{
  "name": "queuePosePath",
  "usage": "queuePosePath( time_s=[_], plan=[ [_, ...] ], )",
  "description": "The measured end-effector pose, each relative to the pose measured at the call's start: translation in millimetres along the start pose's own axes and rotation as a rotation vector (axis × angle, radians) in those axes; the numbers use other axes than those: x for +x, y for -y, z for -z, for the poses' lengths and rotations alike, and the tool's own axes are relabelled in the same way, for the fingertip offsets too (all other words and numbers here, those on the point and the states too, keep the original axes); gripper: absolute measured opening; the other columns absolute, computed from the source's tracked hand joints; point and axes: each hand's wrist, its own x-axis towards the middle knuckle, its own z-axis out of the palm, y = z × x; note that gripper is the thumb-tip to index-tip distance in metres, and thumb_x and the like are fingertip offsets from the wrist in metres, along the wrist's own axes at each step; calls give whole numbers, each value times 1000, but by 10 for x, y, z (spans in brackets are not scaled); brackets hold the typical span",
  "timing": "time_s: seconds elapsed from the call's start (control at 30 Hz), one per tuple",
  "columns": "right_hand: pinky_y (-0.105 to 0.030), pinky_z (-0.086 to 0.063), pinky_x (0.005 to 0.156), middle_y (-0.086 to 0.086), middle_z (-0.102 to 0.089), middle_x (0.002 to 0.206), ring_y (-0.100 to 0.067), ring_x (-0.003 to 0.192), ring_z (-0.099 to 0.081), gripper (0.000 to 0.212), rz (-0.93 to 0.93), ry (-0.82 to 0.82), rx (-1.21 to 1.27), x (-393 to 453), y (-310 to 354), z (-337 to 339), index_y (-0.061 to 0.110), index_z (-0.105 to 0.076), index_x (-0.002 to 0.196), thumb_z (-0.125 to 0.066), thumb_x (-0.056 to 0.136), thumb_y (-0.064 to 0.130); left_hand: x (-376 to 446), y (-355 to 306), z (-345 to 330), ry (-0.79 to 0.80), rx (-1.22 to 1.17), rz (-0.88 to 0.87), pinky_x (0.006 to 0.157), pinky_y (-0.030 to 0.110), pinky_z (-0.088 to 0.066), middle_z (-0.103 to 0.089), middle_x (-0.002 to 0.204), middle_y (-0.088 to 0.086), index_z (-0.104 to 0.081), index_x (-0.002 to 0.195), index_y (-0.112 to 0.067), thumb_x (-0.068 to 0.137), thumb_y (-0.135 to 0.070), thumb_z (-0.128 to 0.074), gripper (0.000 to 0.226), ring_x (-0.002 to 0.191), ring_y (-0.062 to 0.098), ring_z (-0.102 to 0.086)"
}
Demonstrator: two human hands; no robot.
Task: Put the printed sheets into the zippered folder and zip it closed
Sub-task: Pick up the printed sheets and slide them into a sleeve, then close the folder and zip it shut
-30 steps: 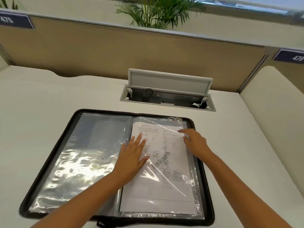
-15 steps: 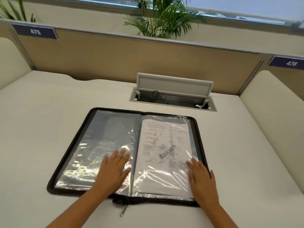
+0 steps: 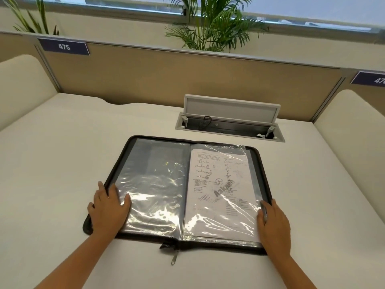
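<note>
The black zippered folder [image 3: 263, 163] lies open flat on the desk. The printed sheets [image 3: 216, 184] sit under the clear sleeve of its right half. Its left half shows an empty clear sleeve [image 3: 154, 180]. My left hand [image 3: 108, 209] holds the folder's left edge, fingers over the black rim and thumb on the plastic. My right hand [image 3: 274, 224] holds the right edge near the front corner, thumb on the sleeve. The zipper pull [image 3: 174, 257] hangs loose at the front of the spine.
An open cable hatch [image 3: 229, 122] with a raised lid is set into the white desk [image 3: 62, 163] just behind the folder. Tan partition panels [image 3: 166, 80] close the back, padded dividers flank both sides, and plants stand beyond the partition.
Both hands slid outward from the sleeves to the folder's outer edges. The sheets now lie flat inside the right sleeve. The camera view tilted up and shifted.
</note>
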Motion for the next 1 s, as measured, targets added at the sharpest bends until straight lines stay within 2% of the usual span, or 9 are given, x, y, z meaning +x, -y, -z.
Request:
queuePosePath(
  time_s=[0.1,0.2,0.27,0.4,0.53,0.73,0.8,0.9,1.0],
  plan=[
    [-47,-42,99,-19,-51,134,-34,118,-52,32,18,-9,10,60,20,-41,10,-58,120,-54,88,16,64,-11,-9,-41,-24,71,90,63,-33,-38,137,32,-46,122,2,84,-28,-58,50,116,49,-42],
    [-47,-44,97,-19,-53,132,-34,114,-55,31,28,-28,19,96,25,-75,9,-60,118,-55,88,16,111,-8,25,-55,-62,157,80,59,-38,-54,110,34,-49,109,9,82,-22,-63,44,98,50,-48],
    [-46,-45,96,-18,-53,132,-33,112,-56,30,32,-29,16,106,23,-90,10,-60,117,-55,88,18,201,18,89,-64,-100,235,80,58,-38,-52,109,34,-49,109,10,84,-25,-61,44,99,49,-47],
    [-44,-44,97,-15,-53,133,-31,112,-56,31,18,-29,7,109,7,-97,13,-59,118,-53,88,21,465,87,245,75,-167,375,88,55,-39,-49,114,30,-47,114,5,90,-34,-49,46,105,47,-45],
    [-44,-44,96,-16,-54,132,-32,111,-56,29,6,-47,-2,115,38,-99,13,-60,115,-55,88,20,644,117,375,234,-239,442,85,49,-45,-53,102,25,-46,115,4,89,-36,-48,47,90,40,-51],
    [-46,-41,99,-16,-52,134,-34,114,-53,29,-11,-52,12,115,32,-105,13,-59,116,-54,88,21,738,-149,852,180,-164,358,94,50,-36,-49,119,26,-44,120,2,88,-47,-46,58,108,43,-47],
    [-47,-41,100,-16,-51,135,-35,115,-52,29,-17,-51,15,113,25,-110,14,-59,117,-53,89,21,776,-233,1070,163,-212,294,89,49,-42,-53,113,27,-49,113,4,87,-53,-45,62,100,42,-51],
    [-48,-42,100,-15,-51,135,-34,116,-52,30,-17,-50,31,125,23,-109,13,-59,117,-52,89,22,705,-409,1448,168,-377,135,70,41,-47,-61,90,24,-57,81,3,91,-48,-42,54,76,35,-57],
    [-47,-43,99,-16,-52,134,-34,115,-53,29,-12,-51,35,130,24,-107,12,-59,116,-53,89,21,571,-643,1750,149,-581,60,80,47,-47,-56,95,16,-52,87,-6,92,-44,-43,39,87,33,-54]
  ],
)
